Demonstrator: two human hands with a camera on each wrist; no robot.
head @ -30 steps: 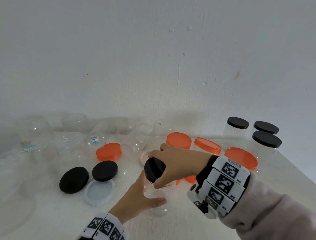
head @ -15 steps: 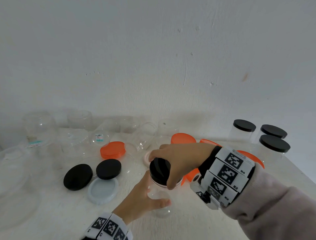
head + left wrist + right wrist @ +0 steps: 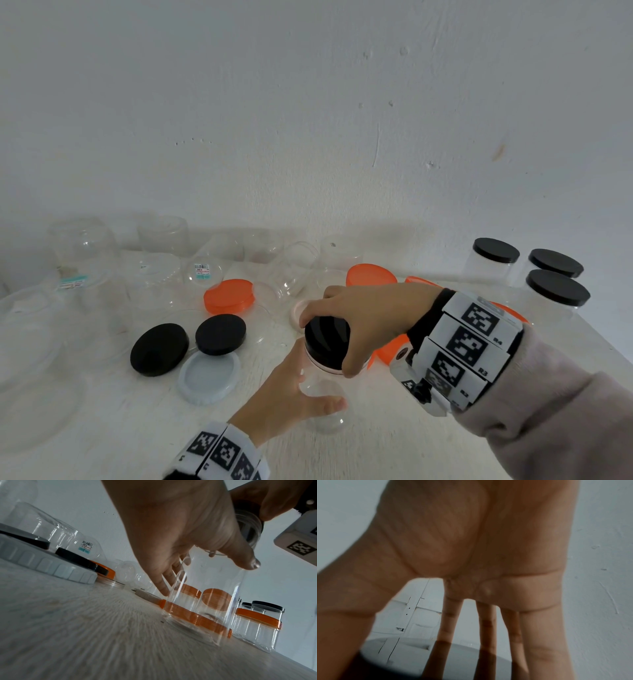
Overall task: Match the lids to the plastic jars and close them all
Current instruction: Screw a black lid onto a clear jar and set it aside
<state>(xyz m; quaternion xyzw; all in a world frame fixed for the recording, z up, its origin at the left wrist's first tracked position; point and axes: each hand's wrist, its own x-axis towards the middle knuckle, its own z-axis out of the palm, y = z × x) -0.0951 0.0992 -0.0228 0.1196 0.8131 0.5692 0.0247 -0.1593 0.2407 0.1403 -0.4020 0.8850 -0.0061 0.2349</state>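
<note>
Left hand [image 3: 286, 397] grips the clear plastic jar [image 3: 205, 601], upright on the tabletop [image 3: 102, 428]. Right hand [image 3: 370, 318] grasps the black lid [image 3: 325, 339] seated on the jar's mouth.

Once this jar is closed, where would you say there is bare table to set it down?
Bare table lies near the front edge, left of the left hand and in front of the grey lid. Behind that, loose black lids and clear jars crowd the table up to the wall.

The left hand [image 3: 284, 394] wraps the clear jar [image 3: 205, 595]; the right hand [image 3: 363, 322] claws down over its black lid [image 3: 325, 339].
</note>
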